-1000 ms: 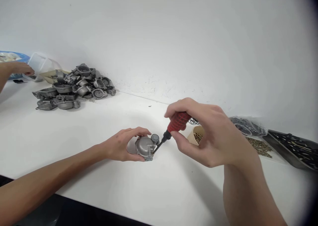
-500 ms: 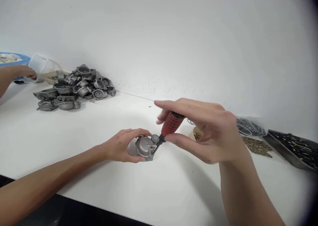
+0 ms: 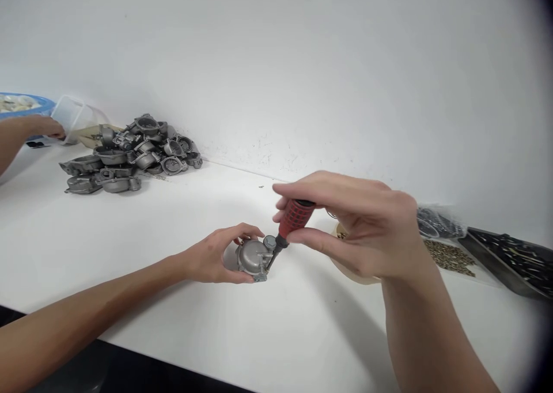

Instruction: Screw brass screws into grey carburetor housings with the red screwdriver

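Observation:
On the white table, my left hand [image 3: 218, 253] is closed around a grey metal carburetor [image 3: 253, 257], thumb on the near side and fingers on the far side. The part's rounded bowl faces up, with a round plug at its right. My right hand [image 3: 363, 226] grips a screwdriver [image 3: 296, 217] with a red and black handle, fingertips above and thumb below. The screwdriver leans, its shaft running down to the right edge of the carburetor. Its tip and whatever it touches are too small to make out.
A pile of grey metal bowls [image 3: 147, 151] lies at the back left. Beyond it are a clear plastic bin [image 3: 73, 113], a blue tub [image 3: 43, 102] and another person's hand [image 3: 49, 127]. To the right sit small brass parts [image 3: 449, 257] and a metal tray [image 3: 488, 260] of dark pieces.
My right fingers have shifted slightly on the screwdriver handle, which stands a little more upright. My left hand and the carburetor hold almost the same place.

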Demonstrator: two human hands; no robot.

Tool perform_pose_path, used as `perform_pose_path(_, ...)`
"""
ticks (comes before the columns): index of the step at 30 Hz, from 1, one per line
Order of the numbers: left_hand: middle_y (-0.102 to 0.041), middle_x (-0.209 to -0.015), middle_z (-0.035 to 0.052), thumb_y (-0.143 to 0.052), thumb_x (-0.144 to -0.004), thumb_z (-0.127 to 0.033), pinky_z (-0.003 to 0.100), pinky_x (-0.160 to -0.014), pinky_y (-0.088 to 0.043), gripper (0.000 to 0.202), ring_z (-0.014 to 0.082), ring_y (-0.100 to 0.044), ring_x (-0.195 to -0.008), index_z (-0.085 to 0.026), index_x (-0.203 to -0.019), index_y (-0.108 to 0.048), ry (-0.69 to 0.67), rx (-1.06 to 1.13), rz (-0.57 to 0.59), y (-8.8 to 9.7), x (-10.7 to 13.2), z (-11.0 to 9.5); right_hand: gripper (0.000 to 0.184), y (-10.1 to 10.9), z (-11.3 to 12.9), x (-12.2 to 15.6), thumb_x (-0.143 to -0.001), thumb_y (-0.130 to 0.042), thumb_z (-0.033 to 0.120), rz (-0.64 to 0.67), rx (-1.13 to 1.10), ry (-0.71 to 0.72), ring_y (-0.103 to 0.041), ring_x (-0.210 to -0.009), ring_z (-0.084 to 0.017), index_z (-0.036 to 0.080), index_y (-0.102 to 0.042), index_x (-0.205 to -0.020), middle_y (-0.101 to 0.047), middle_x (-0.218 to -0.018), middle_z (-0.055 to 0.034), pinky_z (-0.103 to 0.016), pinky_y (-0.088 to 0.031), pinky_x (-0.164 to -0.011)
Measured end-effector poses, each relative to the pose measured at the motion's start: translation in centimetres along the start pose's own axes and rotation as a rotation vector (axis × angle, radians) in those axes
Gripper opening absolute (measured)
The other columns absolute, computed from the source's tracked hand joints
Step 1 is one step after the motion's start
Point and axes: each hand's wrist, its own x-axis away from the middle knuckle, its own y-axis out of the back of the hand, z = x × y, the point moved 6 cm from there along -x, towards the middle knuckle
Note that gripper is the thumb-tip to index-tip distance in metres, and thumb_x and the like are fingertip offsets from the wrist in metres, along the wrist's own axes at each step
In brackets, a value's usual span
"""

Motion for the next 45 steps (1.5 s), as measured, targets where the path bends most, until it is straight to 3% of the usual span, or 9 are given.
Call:
perform_pose_path(7, -0.066, -0.124, 0.0088, -0.081, -0.082, -0.035, 0.041, -0.099, -0.051, 0.059, 0.0252, -0.064, -0.112, -0.024, -0.135, -0.055, -0.125, 0.014, 0.025, -0.1, -0.1, -0.4, 0.052, -0.3, -0.2, 0.0, -0.093, -0.062, 0.009, 0.05, -0.077, -0.04, -0.07, -0.095, -0.02, 0.026, -0.058, -0.142, -0.067, -0.12, -0.0087, -0.042, -0.065, -0.085)
perform_pose_path(12, -0.062, -0.128, 0.0087, -0.08, -0.084, -0.031, 0.042, -0.102, -0.051, 0.06, 0.0248, -0.063, -0.114, -0.032, -0.14, -0.057, -0.187, 0.071, 0.068, 0.1, -0.1, -0.4, 0.044, 0.0, -0.4, 0.0, -0.085, -0.077, 0.008, -0.044, -0.058, 0.014, -0.069, -0.081, -0.016, 0.022, -0.071, -0.126, -0.069, -0.096, -0.0049, -0.033, -0.065, -0.071)
perform_pose_path(18, -0.059, -0.136, 0.0103, -0.081, -0.083, -0.028, 0.046, -0.106, -0.048, 0.067, 0.0286, -0.06, -0.122, -0.036, -0.144, -0.055, -0.214, 0.106, 0.143, 0.6, -0.2, -0.4, 0.052, -0.5, -0.6, 0.1, -0.091, -0.063, 0.003, 0.041, -0.154, -0.022, -0.071, -0.096, -0.02, 0.019, -0.06, -0.14, -0.07, -0.114, -0.0097, -0.041, -0.064, -0.086)
perform_pose_path(23, -0.063, -0.134, 0.0104, -0.081, -0.084, -0.025, 0.048, -0.107, -0.048, 0.062, 0.0291, -0.061, -0.122, -0.034, -0.141, -0.058, -0.211, 0.142, 0.167, 0.8, -0.4, -0.6, 0.045, -0.1, -0.7, -0.1, -0.081, -0.082, 0.011, -0.054, -0.082, 0.034, -0.068, -0.076, -0.015, 0.02, -0.071, -0.124, -0.071, -0.091, -0.0043, -0.033, -0.063, -0.069)
perform_pose_path(27, -0.063, -0.136, 0.0105, -0.082, -0.083, -0.024, 0.047, -0.106, -0.048, 0.064, 0.0291, -0.061, -0.123, -0.032, -0.141, -0.058, -0.226, 0.145, 0.161, 0.7, -0.5, -0.7, 0.048, -0.5, -1.1, 0.0, -0.089, -0.069, 0.005, 0.009, -0.179, -0.029, -0.07, -0.092, -0.02, 0.016, -0.064, -0.135, -0.071, -0.11, -0.0108, -0.04, -0.064, -0.081)
perform_pose_path(32, -0.065, -0.134, 0.0104, -0.081, -0.083, -0.024, 0.047, -0.105, -0.049, 0.062, 0.0285, -0.063, -0.12, -0.031, -0.14, -0.058, -0.229, 0.152, 0.163, 0.7, -0.5, -0.7, 0.046, 0.0, -1.0, 0.0, -0.077, -0.086, 0.012, -0.105, -0.073, 0.068, -0.068, -0.075, -0.017, 0.017, -0.073, -0.12, -0.072, -0.083, -0.0035, -0.034, -0.063, -0.07)
perform_pose_path(37, -0.064, -0.136, 0.0117, -0.081, -0.083, -0.026, 0.048, -0.106, -0.049, 0.062, 0.03, -0.062, -0.122, -0.03, -0.14, -0.058, -0.222, 0.128, 0.156, 0.7, -0.5, -0.7, 0.046, -0.6, -1.6, 0.1, -0.091, -0.068, 0.008, 0.014, -0.202, -0.055, -0.071, -0.093, -0.02, 0.018, -0.063, -0.136, -0.072, -0.108, -0.0089, -0.04, -0.064, -0.083)
perform_pose_path(41, -0.065, -0.135, 0.0115, -0.081, -0.084, -0.027, 0.048, -0.105, -0.05, 0.062, 0.0293, -0.063, -0.121, -0.031, -0.141, -0.058, -0.229, 0.142, 0.161, 0.7, -0.4, -0.7, 0.045, -0.2, -1.3, 0.1, -0.082, -0.081, 0.012, -0.015, -0.14, -0.04, -0.07, -0.08, -0.016, 0.02, -0.07, -0.124, -0.071, -0.089, -0.0028, -0.034, -0.064, -0.075)
perform_pose_path(45, -0.064, -0.135, 0.0118, -0.081, -0.083, -0.027, 0.049, -0.107, -0.048, 0.062, 0.0302, -0.061, -0.123, -0.03, -0.141, -0.058, -0.212, 0.138, 0.162, 0.7, -0.5, -0.6, 0.049, -0.8, -1.3, 0.1, -0.09, -0.069, 0.007, 0.08, -0.173, -0.105, -0.07, -0.1, -0.02, 0.019, -0.061, -0.137, -0.072, -0.109, -0.0081, -0.039, -0.063, -0.089)
